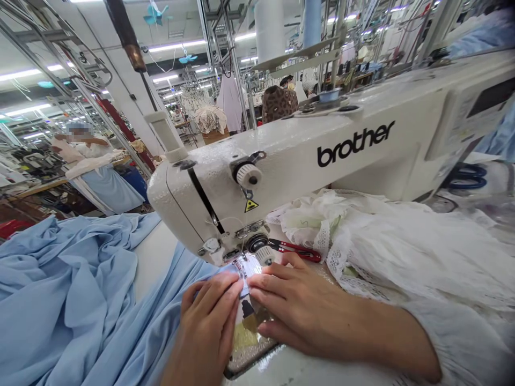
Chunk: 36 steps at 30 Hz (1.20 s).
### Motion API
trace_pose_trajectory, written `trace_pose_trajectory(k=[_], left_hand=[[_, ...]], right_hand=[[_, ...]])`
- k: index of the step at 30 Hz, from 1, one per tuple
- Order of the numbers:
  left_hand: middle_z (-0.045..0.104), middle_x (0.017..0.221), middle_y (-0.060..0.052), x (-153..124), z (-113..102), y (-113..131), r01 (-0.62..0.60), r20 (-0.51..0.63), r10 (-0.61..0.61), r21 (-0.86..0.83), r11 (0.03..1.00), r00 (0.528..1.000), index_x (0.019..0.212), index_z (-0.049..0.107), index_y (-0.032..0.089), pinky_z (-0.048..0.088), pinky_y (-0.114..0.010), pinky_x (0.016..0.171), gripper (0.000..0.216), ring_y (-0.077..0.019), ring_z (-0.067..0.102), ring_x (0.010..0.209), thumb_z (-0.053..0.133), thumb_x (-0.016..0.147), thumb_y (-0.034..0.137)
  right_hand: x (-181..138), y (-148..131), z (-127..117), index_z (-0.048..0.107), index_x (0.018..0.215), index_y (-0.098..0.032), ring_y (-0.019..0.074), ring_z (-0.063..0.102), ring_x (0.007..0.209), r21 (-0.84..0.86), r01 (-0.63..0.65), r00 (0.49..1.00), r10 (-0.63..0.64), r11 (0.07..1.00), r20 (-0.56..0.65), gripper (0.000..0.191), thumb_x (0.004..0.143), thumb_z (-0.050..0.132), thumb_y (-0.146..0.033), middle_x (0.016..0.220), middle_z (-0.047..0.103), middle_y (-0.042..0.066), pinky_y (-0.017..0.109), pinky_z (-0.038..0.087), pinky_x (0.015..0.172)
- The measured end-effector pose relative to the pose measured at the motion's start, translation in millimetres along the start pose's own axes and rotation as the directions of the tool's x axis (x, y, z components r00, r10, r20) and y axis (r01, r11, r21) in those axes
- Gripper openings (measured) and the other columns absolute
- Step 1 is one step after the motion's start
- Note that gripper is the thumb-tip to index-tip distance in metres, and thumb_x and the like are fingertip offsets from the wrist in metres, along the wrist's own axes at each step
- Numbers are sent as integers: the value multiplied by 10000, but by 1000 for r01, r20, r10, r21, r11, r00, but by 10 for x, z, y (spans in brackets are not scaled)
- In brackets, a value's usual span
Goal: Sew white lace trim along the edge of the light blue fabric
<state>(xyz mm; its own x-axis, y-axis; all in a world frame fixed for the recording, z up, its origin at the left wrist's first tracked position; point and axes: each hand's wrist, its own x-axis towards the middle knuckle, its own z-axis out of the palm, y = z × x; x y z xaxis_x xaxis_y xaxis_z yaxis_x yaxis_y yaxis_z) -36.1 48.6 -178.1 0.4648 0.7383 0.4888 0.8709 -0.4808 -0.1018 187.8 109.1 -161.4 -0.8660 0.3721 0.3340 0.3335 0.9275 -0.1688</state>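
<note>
Factory sewing floor stretches far behind a white Brother sewing machine point(257, 177), with a co-worker point(96, 171) at a far-left station. Both hands lie flat and unclenched, the left hand point(207, 321) and right hand point(298, 305) pinning light blue fabric point(68, 289) near the presser foot point(241, 265). Red-handled thread snips point(295, 249) sit just beyond the right hand, white lace fabric point(406, 257) lies heaped right, and blue-handled scissors point(466, 177) rest farther right.

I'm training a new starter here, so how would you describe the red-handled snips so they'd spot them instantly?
Find the white Brother sewing machine, then look down to its needle end. The thread snips lie just beyond the right hand, and their red handles set them apart from the blue-handled scissors farther right.
</note>
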Motion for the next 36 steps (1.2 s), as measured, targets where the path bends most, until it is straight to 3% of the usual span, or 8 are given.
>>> trace_pose_trajectory(k=[9, 16, 22, 36], left_hand=[[682, 1164, 1, -45, -22, -13, -20, 32, 22, -84, 996, 999, 1200, 574, 219, 343, -298, 964, 322, -134, 607, 1089, 513, 915, 82], [668, 1190, -20, -37, -18, 73, 65, 42, -60, -132, 989, 997, 1214, 557, 238, 314, -316, 972, 328, -139, 582, 1135, 453, 942, 88], [683, 1186, -6, 24, -9, -38, -7, 48, 9, -60, 998, 999, 1202, 558, 231, 337, -295, 943, 316, -124, 611, 1100, 472, 931, 95], [686, 1175, 2, 40, 63, -173, 25, 15, -24, -40, 999, 1000, 1163, 584, 217, 373, -294, 966, 289, -132, 619, 1073, 427, 943, 116]], right_hand=[[-33, 8, 4, 637, 1049, -163, 203, 568, 892, -2, 45, 994, -45, 999, -99, 249, 1037, 423, -290, 1017, 685, 35, 381, 317, 819], [-25, 4, 25, 618, 1035, -176, 222, 569, 930, -13, 28, 997, -29, 1000, -68, 231, 1033, 440, -323, 1010, 684, 41, 399, 305, 860], [-2, 4, 34, 591, 979, -180, 219, 563, 889, -17, -10, 999, 9, 1000, -36, 218, 1005, 492, -373, 1019, 674, 30, 410, 308, 830], [10, 10, 42, 584, 1000, -175, 220, 568, 991, 12, -55, 998, 55, 998, 11, 256, 1003, 514, -421, 1114, 658, 46, 409, 327, 832]])
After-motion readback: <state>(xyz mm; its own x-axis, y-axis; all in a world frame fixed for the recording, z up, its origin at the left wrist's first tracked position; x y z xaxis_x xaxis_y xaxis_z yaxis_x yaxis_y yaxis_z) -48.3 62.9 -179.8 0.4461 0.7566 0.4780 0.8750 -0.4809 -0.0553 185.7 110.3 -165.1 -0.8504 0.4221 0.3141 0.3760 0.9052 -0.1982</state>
